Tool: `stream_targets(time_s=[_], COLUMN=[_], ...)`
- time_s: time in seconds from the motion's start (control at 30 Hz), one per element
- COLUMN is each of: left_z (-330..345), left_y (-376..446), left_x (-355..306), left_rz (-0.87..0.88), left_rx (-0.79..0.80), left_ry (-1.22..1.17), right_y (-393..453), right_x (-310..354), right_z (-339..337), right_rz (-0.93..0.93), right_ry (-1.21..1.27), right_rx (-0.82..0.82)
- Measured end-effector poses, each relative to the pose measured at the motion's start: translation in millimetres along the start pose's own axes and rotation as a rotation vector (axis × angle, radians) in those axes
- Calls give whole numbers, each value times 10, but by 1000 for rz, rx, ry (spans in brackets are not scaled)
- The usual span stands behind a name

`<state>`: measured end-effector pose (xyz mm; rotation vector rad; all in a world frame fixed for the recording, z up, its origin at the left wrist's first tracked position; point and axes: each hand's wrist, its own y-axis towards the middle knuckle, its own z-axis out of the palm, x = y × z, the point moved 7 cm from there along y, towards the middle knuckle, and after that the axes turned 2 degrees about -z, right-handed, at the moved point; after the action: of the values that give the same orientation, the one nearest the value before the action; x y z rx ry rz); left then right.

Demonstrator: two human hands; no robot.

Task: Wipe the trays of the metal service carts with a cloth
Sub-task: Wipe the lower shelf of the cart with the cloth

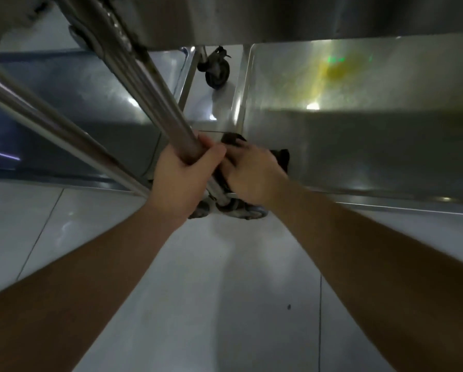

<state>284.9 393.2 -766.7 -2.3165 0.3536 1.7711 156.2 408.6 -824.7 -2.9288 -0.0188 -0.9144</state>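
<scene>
The left hand [180, 178] grips a shiny round steel cart post [155, 95], its fingers and thumb curled fully round the tube just above the lower shelf. The post runs from the hand up toward eleven o'clock, with a second slimmer steel tube [50, 122] beside it on its nine o'clock side.

The right hand [247, 174] lies just at three o'clock of the left hand, nearly touching it, and presses a dark crumpled cloth [281, 158] against the near left corner of the dull steel lower tray [372, 146]. Its fingers lie over the cloth; whether they pinch it or only press flat I cannot tell, as they are blurred. Part of the cloth sticks out past the hand at one o'clock.

That tray fills the three o'clock side; a yellowish smear [335, 71] lies at its far end, toward one o'clock. A second steel tray [72, 103] sits at nine o'clock. Between them, at twelve o'clock, stands a black caster wheel [218, 71]. More dark casters [235, 209] show just under the hands. Pale grey floor tiles [225, 291] spread at six o'clock.
</scene>
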Motion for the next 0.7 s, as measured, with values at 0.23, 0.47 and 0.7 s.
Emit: stream_targets(time_s=[0.23,0.47,0.7], left_z=[134,148,131], left_y=[73,120,112], left_x=[125,104,73], left_rz=[-54,25,20], left_rx=[-50,-64,-68], left_ry=[-271,-278,-237], right_y=[-499,-1684,-604], right_x=[-620,-2129,-1012], right_z=[-103,-1088,-366], right_rz=[78,824,656], right_ry=[-273,-236,-199], right_rx=[-21,-364,-328])
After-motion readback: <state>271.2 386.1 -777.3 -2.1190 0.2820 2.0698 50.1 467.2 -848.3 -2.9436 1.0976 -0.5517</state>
